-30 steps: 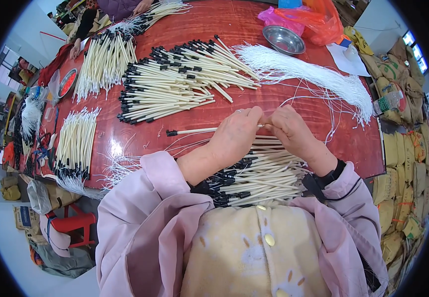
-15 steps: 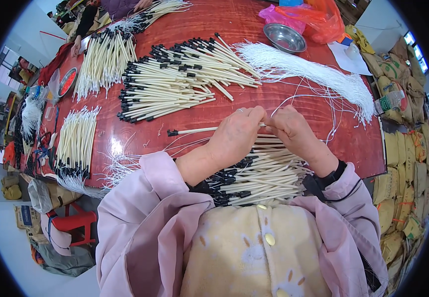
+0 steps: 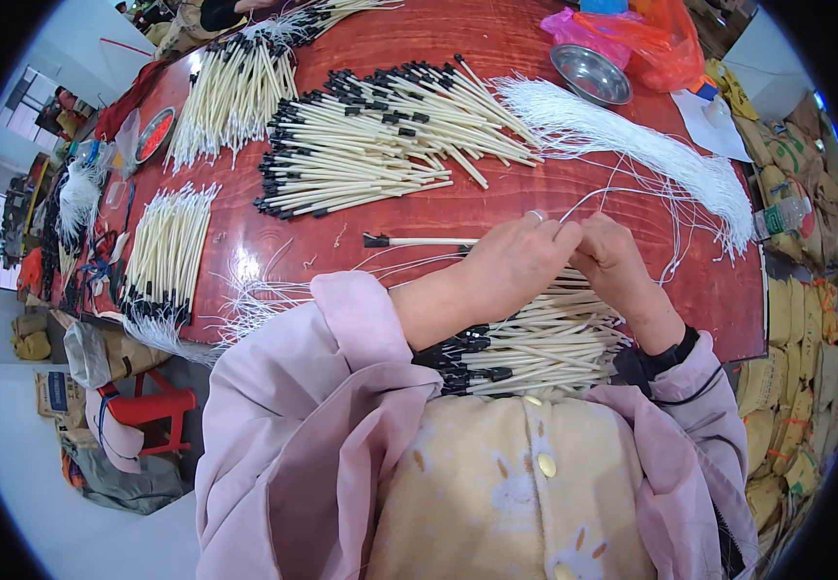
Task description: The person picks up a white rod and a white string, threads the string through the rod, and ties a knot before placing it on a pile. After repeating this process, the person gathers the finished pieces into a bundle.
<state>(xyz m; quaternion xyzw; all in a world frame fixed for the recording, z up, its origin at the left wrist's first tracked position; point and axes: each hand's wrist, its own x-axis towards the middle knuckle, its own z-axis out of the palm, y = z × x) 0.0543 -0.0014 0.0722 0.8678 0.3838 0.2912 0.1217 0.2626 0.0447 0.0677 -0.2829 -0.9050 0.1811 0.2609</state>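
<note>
Nearest you, a pile of cream sticks (image 3: 544, 338) lies under both wrists. Your left hand (image 3: 515, 261) and right hand (image 3: 612, 256) press together fingertip to fingertip, pinching a thin white string (image 3: 622, 184); one stick (image 3: 419, 242) lies just left, strings bundle (image 3: 632, 145) farther.

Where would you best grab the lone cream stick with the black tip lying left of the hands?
Pinch the single cream stick with the black cap mid-shaft from above: it lies flat on the red wooden table, clear of the piles, its right end under the left hand.
</note>
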